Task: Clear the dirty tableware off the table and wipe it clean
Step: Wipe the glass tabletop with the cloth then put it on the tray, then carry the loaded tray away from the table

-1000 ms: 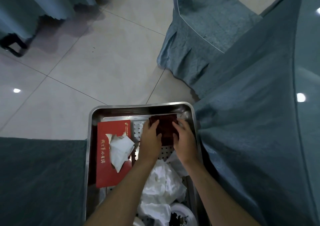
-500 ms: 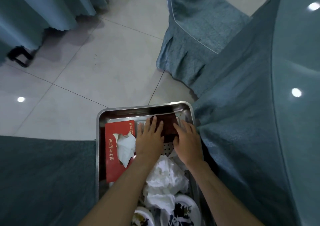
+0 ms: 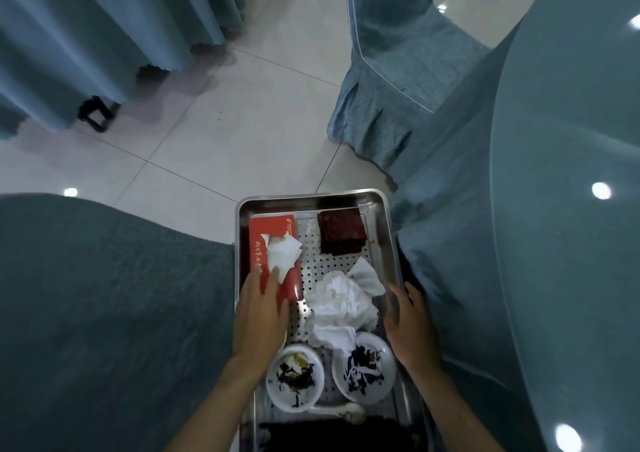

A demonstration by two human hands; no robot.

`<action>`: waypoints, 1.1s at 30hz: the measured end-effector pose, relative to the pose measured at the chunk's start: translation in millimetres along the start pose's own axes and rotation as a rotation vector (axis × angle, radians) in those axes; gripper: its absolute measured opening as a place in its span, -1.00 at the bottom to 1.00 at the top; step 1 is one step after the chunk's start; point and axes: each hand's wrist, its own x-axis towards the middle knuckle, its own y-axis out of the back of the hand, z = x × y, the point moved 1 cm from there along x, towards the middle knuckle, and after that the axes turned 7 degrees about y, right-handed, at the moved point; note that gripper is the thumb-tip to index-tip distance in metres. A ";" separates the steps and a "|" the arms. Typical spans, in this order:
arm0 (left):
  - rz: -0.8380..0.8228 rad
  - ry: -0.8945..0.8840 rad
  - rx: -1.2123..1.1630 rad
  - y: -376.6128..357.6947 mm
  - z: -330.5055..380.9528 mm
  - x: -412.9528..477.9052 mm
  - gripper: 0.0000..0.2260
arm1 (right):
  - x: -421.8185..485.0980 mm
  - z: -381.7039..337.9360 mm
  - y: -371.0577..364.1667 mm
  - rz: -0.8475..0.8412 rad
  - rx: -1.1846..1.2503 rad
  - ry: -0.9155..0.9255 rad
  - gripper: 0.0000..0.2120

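Observation:
A steel tray (image 3: pixel 311 202) with a perforated floor lies below me. A folded dark red cloth (image 3: pixel 341 231) sits at its far right corner, untouched. A red tissue box (image 3: pixel 277 254) with a white tissue sticking out lies at the far left. Crumpled white napkins (image 3: pixel 343 301) fill the middle. Two white dishes with dark food scraps, one on the left (image 3: pixel 295 377) and one on the right (image 3: pixel 363 372), and a white spoon (image 3: pixel 346 410) lie nearer me. My left hand (image 3: pixel 261 316) rests flat on the tissue box's near end. My right hand (image 3: pixel 408 327) is by the tray's right rim, fingers relaxed.
The round table (image 3: pixel 568 188) with its teal cloth rises on the right, close to the tray. A covered chair (image 3: pixel 398 57) stands beyond it. Another teal-covered seat (image 3: pixel 104 296) lies at the left, and draped cloths (image 3: pixel 86 29) hang at the far left above tiled floor.
Both hands have let go of the dark red cloth and drawn back toward me. The left one now lies on the tissue box, the right one at the tray's right rim.

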 end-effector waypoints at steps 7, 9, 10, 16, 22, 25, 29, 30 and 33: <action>-0.006 0.370 -0.474 -38.1 -41.3 -29.8 -0.41 | -12.3 63.5 -39.8 -0.047 -0.025 -0.134 -0.53; 0.013 0.394 -0.545 -43.6 -46.3 -32.7 -0.38 | -15.6 76.8 -45.6 -0.074 -0.020 -0.161 -0.50; 0.020 0.384 -0.577 -46.3 -48.9 -33.8 -0.37 | -17.6 82.3 -48.4 -0.085 -0.012 -0.159 -0.49; 0.110 0.434 -0.820 -40.0 -52.5 -30.8 -0.39 | -24.3 98.2 -60.5 -0.083 0.181 -0.101 -0.47; 0.099 0.609 -0.907 -45.1 -64.0 -38.7 -0.52 | -27.3 100.0 -69.9 0.017 0.393 -0.271 -0.31; 0.036 0.650 -0.896 -63.9 -91.5 -33.9 -0.65 | -24.9 102.9 -72.4 0.053 0.463 -0.337 -0.40; -0.068 0.581 -0.903 -76.3 -105.2 -29.9 -0.93 | -20.3 109.6 -75.0 0.084 0.489 -0.349 -0.57; -0.061 0.561 -0.892 -77.9 -105.4 -29.8 -0.94 | -19.3 111.4 -75.1 0.096 0.461 -0.352 -0.58; -0.020 0.529 -0.896 -81.6 -105.8 -32.6 -0.93 | -20.1 115.2 -75.0 0.111 0.353 -0.303 -0.60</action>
